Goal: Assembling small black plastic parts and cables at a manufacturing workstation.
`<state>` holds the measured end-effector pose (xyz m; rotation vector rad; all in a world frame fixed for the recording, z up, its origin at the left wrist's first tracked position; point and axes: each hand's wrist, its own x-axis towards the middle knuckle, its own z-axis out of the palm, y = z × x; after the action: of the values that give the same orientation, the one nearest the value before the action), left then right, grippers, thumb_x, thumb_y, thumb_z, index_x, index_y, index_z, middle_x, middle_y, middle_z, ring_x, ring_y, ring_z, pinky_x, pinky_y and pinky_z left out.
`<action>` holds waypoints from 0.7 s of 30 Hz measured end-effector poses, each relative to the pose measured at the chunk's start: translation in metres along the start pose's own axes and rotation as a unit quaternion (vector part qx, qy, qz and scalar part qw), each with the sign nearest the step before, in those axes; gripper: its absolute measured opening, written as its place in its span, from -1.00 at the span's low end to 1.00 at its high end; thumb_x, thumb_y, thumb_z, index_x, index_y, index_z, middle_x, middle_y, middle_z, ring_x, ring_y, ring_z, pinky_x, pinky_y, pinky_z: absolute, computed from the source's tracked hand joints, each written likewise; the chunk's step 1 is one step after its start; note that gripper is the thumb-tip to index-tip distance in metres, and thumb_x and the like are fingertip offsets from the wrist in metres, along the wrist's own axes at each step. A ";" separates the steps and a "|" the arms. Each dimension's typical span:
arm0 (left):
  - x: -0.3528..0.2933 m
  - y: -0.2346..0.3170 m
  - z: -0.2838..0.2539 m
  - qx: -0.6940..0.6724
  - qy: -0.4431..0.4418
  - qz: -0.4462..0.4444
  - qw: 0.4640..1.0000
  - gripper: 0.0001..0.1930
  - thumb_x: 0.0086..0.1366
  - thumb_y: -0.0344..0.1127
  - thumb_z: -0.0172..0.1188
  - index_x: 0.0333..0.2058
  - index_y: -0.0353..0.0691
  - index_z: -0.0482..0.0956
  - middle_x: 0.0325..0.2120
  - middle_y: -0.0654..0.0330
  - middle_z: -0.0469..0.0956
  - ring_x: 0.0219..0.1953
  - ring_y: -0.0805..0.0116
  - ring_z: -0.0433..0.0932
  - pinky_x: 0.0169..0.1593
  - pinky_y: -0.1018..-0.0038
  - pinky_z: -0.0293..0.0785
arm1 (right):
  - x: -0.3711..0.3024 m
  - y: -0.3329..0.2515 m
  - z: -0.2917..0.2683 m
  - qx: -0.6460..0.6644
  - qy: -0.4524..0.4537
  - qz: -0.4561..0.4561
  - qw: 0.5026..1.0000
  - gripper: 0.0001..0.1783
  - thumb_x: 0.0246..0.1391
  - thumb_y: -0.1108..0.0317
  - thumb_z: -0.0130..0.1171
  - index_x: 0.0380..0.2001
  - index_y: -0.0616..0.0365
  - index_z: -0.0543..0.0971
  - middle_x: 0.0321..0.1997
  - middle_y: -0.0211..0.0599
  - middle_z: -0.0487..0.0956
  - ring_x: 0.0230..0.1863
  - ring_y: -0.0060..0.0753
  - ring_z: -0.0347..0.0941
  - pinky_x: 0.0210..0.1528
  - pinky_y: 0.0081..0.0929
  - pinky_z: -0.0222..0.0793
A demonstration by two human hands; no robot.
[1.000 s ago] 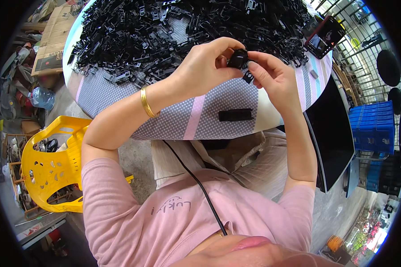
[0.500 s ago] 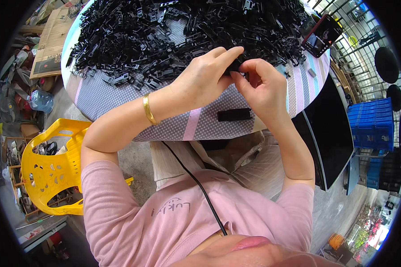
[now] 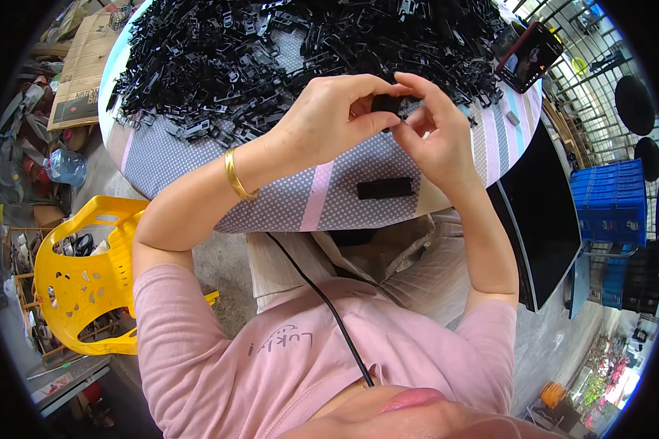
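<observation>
My left hand (image 3: 333, 117), with a gold bangle at the wrist, pinches a small black plastic part (image 3: 385, 104) between thumb and fingers. Against its right side, my right hand (image 3: 439, 139) has its thumb and forefinger curled in, their tips meeting the left hand's tips. What the right fingers grip is too small and hidden to make out. Both hands are above the table, just in front of a large heap of black plastic clips (image 3: 220, 73). A dark rectangular block (image 3: 385, 189) lies on the cloth between my hands and the near edge.
The round table wears a dotted, striped cloth (image 3: 256, 192). A phone (image 3: 529, 57) leans at the back right, near a small grey piece (image 3: 512, 118). A yellow plastic chair (image 3: 88, 274) stands left, a dark screen-like panel (image 3: 538, 212) and blue crates (image 3: 609, 201) right. A black cable (image 3: 322, 296) crosses my front.
My left hand has turned, its thumb now in front of the black part and its fingers bent over it. The right forefinger has risen to the left fingertips. The block has stayed put.
</observation>
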<state>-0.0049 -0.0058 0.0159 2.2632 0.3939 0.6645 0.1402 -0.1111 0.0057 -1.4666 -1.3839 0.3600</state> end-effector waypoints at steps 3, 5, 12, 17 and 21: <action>0.001 -0.001 0.000 0.018 0.012 0.030 0.999 -0.74 0.12 -0.45 0.16 -0.17 -0.32 0.49 -0.50 0.20 0.54 -0.50 0.55 0.50 -0.40 0.63 0.45 | -0.002 0.002 0.002 -0.044 -0.016 -0.026 0.999 -0.60 -0.13 0.53 0.19 -0.11 0.21 0.48 -0.31 -0.33 0.56 -0.47 -0.69 0.44 -0.42 -0.75 0.34; 0.002 -0.002 0.001 -0.065 0.026 -0.040 0.997 -0.76 0.11 -0.38 0.17 -0.22 -0.31 0.51 -0.57 0.10 0.52 -0.55 0.38 0.52 -0.45 0.52 0.45 | 0.001 0.005 -0.002 -0.015 -0.013 -0.015 1.000 -0.60 -0.12 0.53 0.19 -0.11 0.21 0.47 -0.32 -0.34 0.56 -0.44 -0.68 0.45 -0.40 -0.75 0.36; 0.008 -0.019 -0.007 0.177 0.096 0.108 0.974 -0.58 0.04 -0.21 0.29 -0.10 -0.18 0.50 -0.36 0.13 0.51 -0.25 0.35 0.43 -0.20 0.48 0.44 | 0.010 0.001 -0.027 0.132 0.045 0.021 0.990 -0.64 -0.04 0.58 0.13 -0.09 0.22 0.47 -0.35 -0.36 0.53 -0.37 -0.60 0.46 -0.32 -0.67 0.42; 0.002 0.005 -0.007 -0.057 -0.035 0.060 0.996 -0.43 0.02 -0.42 0.28 0.06 -0.16 0.35 -0.39 0.23 0.53 -0.47 0.58 0.41 -0.36 0.64 0.41 | -0.002 -0.001 -0.007 0.141 0.007 -0.018 0.990 -0.65 -0.04 0.52 0.18 -0.11 0.20 0.50 -0.32 -0.36 0.55 -0.35 -0.62 0.47 -0.25 -0.68 0.42; 0.001 0.001 -0.009 -0.062 -0.043 0.008 0.997 -0.48 0.04 -0.48 0.26 0.03 -0.21 0.35 -0.38 0.24 0.53 -0.41 0.55 0.48 -0.30 0.67 0.44 | 0.001 -0.013 -0.008 0.103 -0.019 -0.049 0.993 -0.68 -0.02 0.51 0.17 -0.13 0.20 0.50 -0.31 -0.37 0.54 -0.34 -0.64 0.44 -0.30 -0.71 0.39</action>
<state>-0.0091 -0.0002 0.0225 2.1704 0.2863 0.5809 0.1395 -0.1166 0.0195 -1.2253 -1.3999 0.4569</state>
